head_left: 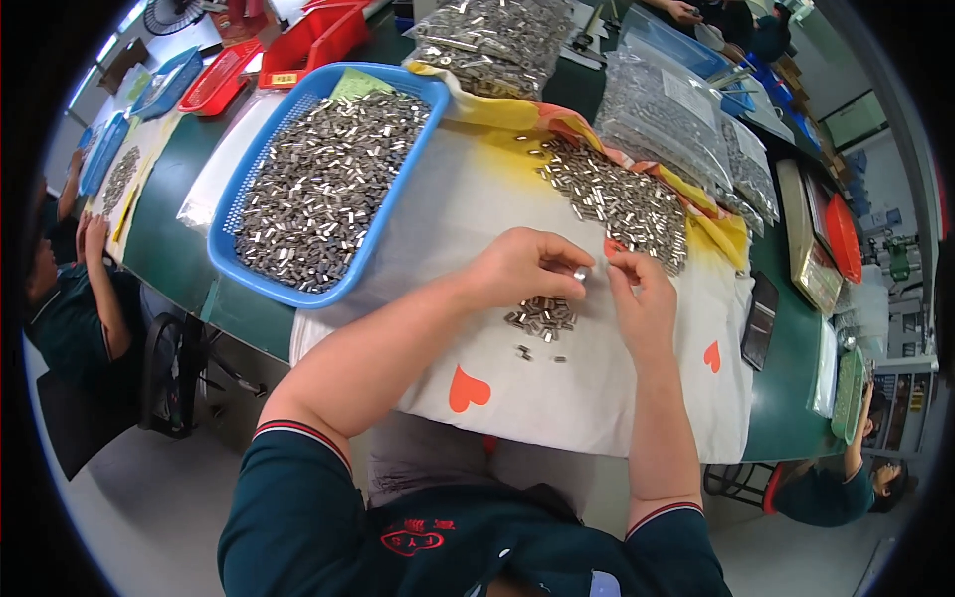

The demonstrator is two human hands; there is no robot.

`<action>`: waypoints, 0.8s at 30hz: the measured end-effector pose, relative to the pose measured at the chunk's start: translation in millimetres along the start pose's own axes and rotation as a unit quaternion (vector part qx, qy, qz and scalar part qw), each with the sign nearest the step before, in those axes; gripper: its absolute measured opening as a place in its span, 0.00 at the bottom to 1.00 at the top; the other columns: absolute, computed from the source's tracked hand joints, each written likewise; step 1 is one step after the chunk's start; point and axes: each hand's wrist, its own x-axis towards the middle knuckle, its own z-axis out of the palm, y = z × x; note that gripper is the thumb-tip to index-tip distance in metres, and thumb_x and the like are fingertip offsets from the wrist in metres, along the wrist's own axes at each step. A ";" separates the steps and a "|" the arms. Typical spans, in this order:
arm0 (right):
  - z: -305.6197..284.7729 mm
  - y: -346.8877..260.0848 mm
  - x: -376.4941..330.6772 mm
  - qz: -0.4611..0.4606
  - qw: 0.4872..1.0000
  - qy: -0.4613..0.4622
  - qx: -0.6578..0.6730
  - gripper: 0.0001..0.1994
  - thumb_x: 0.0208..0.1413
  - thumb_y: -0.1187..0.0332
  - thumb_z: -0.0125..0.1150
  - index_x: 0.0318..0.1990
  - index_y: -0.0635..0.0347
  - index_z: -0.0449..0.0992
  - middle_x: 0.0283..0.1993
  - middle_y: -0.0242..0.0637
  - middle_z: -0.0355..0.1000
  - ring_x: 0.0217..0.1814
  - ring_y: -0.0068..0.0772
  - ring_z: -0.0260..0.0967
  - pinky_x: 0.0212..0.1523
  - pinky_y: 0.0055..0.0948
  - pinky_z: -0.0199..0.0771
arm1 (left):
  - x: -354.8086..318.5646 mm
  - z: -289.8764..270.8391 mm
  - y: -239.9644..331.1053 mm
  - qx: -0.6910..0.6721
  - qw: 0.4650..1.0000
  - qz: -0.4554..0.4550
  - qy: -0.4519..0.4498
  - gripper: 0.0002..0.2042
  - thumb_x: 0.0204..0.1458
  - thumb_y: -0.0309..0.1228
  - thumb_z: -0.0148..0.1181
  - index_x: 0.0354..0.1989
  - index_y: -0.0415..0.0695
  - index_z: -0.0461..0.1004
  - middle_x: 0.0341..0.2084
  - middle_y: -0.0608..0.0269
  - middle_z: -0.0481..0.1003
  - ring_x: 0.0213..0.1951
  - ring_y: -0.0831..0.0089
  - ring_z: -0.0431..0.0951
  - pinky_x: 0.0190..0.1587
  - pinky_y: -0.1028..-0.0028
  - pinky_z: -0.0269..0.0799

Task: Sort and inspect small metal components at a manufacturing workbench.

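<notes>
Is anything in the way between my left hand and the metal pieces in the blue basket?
Yes, the raised right side of the blue basket stands between your left hand and the metal pieces inside it. Nothing else visible blocks the way across the white cloth.

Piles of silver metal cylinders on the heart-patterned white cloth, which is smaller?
The near pile of silver metal cylinders, below the left hand in the picture; the far pile spreads much wider.

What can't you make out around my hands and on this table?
In the head view:
Shiny silver metal piece: full shape, partly hidden by the left hand.
Right hand: whether it pinches anything, too small to tell.
Blue perforated plastic basket: its floor, buried under small silver metal cylinders.
</notes>
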 end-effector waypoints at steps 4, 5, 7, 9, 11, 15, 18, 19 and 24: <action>1.0 -7.4 -3.7 -0.011 0.988 -0.051 0.145 0.05 0.45 0.77 0.57 0.32 0.63 0.73 0.29 0.31 0.70 0.29 0.20 0.64 0.33 0.19 0.65 | 2.9 -3.7 -4.4 -0.091 0.996 -0.019 -0.003 0.17 0.42 0.24 0.62 0.43 0.34 0.70 0.32 0.62 0.74 0.33 0.80 0.73 0.38 0.81 0.70; 0.3 -8.4 -4.4 -0.008 0.989 -0.046 0.142 0.05 0.45 0.77 0.57 0.32 0.63 0.73 0.29 0.31 0.70 0.29 0.20 0.64 0.33 0.19 0.65 | 4.2 -2.5 -3.7 -0.091 0.996 -0.019 -0.009 0.17 0.42 0.24 0.62 0.43 0.34 0.70 0.32 0.62 0.74 0.33 0.80 0.73 0.38 0.81 0.70; 0.9 -12.7 -4.8 0.006 0.988 -0.063 0.139 0.04 0.44 0.77 0.58 0.30 0.64 0.73 0.28 0.32 0.70 0.29 0.20 0.64 0.32 0.19 0.65 | 4.8 -1.7 -2.8 -0.093 0.995 -0.025 -0.015 0.16 0.43 0.20 0.60 0.43 0.35 0.70 0.33 0.63 0.74 0.35 0.82 0.72 0.38 0.82 0.70; -0.7 -13.2 -6.2 0.019 0.989 -0.076 0.124 0.04 0.44 0.78 0.57 0.30 0.64 0.73 0.28 0.30 0.69 0.30 0.19 0.64 0.34 0.19 0.65 | 3.3 -1.1 -5.3 -0.089 0.996 -0.016 -0.013 0.16 0.43 0.20 0.60 0.43 0.35 0.70 0.33 0.63 0.74 0.35 0.81 0.72 0.38 0.82 0.70; -1.6 -13.2 -5.3 0.032 0.989 -0.092 0.109 0.04 0.44 0.79 0.57 0.30 0.64 0.72 0.28 0.29 0.69 0.32 0.18 0.64 0.36 0.18 0.64 | 4.3 -1.7 -6.2 -0.087 0.996 -0.006 -0.008 0.16 0.43 0.20 0.60 0.43 0.35 0.70 0.33 0.63 0.74 0.35 0.81 0.73 0.38 0.82 0.70; -1.7 -15.1 -9.0 -0.028 0.997 -0.067 0.034 0.05 0.41 0.78 0.58 0.28 0.63 0.73 0.27 0.32 0.70 0.29 0.24 0.66 0.32 0.21 0.66 | 2.4 1.1 -3.4 -0.068 0.997 -0.029 -0.007 0.16 0.43 0.21 0.61 0.42 0.35 0.71 0.33 0.62 0.74 0.34 0.82 0.73 0.36 0.82 0.70; 2.9 -18.6 -9.9 -0.117 0.990 -0.041 -0.073 0.05 0.39 0.77 0.58 0.28 0.62 0.73 0.27 0.35 0.70 0.28 0.31 0.67 0.31 0.24 0.67 | -1.8 5.4 0.2 -0.020 0.999 -0.025 0.018 0.15 0.42 0.21 0.61 0.41 0.35 0.72 0.32 0.63 0.75 0.33 0.82 0.73 0.35 0.82 0.70; 3.8 -19.0 -11.1 -0.156 0.981 -0.029 -0.115 0.05 0.39 0.77 0.59 0.28 0.62 0.73 0.27 0.36 0.70 0.28 0.33 0.67 0.30 0.25 0.67 | -3.3 7.2 0.8 0.002 0.999 -0.010 0.035 0.15 0.42 0.21 0.62 0.41 0.36 0.72 0.31 0.63 0.75 0.33 0.82 0.73 0.35 0.83 0.70; -8.6 -18.4 -7.4 -0.027 0.995 -0.092 0.032 0.05 0.41 0.76 0.59 0.28 0.63 0.73 0.27 0.34 0.70 0.29 0.27 0.67 0.31 0.22 0.66 | -2.6 4.1 5.1 -0.013 0.999 -0.030 0.017 0.14 0.41 0.22 0.63 0.40 0.36 0.73 0.31 0.63 0.75 0.32 0.83 0.73 0.34 0.82 0.70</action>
